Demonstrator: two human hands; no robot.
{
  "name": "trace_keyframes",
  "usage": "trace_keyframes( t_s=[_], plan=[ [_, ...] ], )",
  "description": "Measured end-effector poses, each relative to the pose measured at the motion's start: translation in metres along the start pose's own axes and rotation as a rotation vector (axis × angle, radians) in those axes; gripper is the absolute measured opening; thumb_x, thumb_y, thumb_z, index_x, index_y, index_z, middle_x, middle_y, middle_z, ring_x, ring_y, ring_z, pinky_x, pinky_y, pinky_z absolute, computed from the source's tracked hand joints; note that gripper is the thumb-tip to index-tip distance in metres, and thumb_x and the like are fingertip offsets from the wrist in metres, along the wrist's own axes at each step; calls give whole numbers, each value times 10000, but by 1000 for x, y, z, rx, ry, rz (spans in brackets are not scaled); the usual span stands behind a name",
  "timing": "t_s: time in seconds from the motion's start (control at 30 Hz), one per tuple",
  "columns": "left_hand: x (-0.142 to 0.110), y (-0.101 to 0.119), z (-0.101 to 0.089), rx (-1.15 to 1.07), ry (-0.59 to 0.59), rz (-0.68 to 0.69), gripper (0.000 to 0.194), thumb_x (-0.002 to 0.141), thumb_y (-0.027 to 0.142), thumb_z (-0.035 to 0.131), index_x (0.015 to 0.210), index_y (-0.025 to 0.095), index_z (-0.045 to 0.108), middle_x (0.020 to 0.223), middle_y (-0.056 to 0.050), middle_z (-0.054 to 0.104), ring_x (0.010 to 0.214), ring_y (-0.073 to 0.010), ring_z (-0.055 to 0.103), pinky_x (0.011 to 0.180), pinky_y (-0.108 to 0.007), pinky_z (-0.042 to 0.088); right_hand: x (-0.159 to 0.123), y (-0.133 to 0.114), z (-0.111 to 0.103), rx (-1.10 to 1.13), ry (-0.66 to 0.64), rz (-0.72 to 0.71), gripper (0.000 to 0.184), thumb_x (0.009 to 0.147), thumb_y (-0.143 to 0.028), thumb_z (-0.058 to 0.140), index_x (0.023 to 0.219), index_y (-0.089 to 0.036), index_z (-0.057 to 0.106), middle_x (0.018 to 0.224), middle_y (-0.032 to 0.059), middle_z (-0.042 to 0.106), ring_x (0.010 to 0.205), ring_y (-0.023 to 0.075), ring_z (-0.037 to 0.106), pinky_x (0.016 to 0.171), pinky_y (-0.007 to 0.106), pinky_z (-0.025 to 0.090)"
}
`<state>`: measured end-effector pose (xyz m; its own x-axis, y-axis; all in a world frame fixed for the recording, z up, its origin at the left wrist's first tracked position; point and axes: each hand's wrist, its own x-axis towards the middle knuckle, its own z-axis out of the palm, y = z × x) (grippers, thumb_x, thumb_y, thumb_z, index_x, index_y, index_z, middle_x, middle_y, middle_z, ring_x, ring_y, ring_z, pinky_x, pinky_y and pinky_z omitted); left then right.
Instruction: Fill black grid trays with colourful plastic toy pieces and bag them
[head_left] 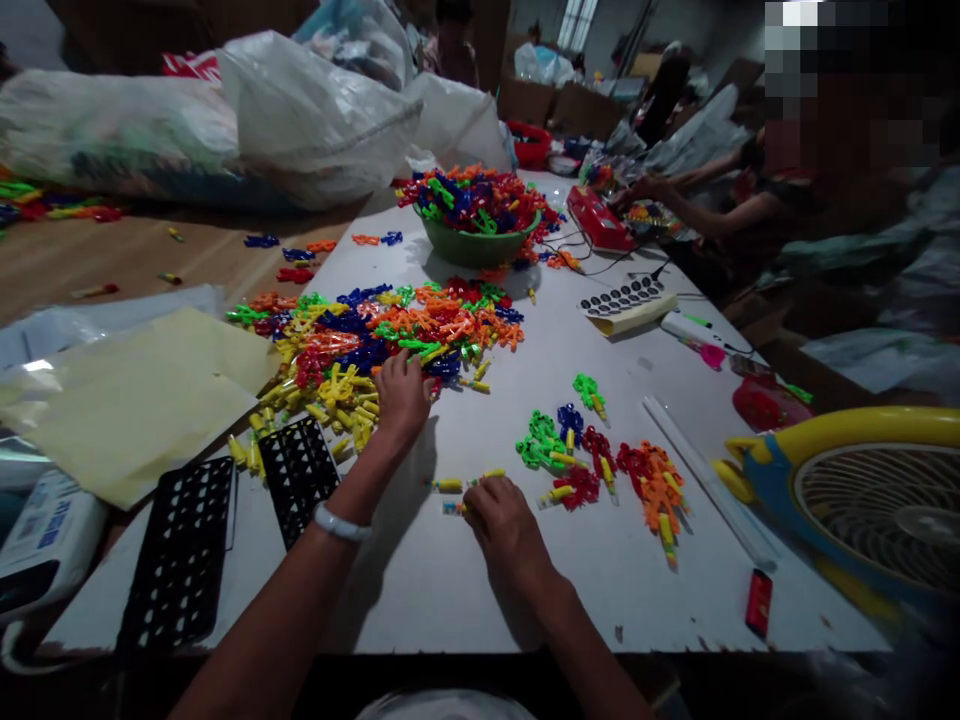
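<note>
Bends the right hand (504, 522) down to small yellow tubes (448, 486) at six o'clock on the white table (450, 610), with fingertips drawn close; cannot tell whether clamped on one. Reaches, apart from it, with the left hand (403, 398) to the near edge of a multicoloured pile (420, 322) at ten; cannot tell whether gripping any piece. Farther out, has loose figures (544, 440) at four, black trays (180, 550) at eight, a heaped green bowl (476, 245) at twelve, a red device (600, 220) at one and a fan (877, 505) beyond the figures.
</note>
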<state>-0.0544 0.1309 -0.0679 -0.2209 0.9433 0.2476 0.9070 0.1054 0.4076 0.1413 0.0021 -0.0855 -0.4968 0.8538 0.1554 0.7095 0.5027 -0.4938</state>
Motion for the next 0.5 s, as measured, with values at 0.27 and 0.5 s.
trace_keyframes(
  t_s=[0.27,0.5],
  plan=[
    [28,12,22,31,-91,216,221,896,164,480,1020,184,662,1180,-136,638,1185,-300,475,1019,-454,311,3,10,-13,165,23,8,101,879,-129,578,849,-224,597,883,41,609,864,209,530,769,332,445],
    [-9,0,-18,-70,-74,182,214,939,243,455,1018,176,643,986,-107,689,955,-234,602,856,-351,431,10,18,-27,507,147,336,215,910,-288,535,1108,-226,592,748,-16,589,626,150,523,577,272,425]
  ],
)
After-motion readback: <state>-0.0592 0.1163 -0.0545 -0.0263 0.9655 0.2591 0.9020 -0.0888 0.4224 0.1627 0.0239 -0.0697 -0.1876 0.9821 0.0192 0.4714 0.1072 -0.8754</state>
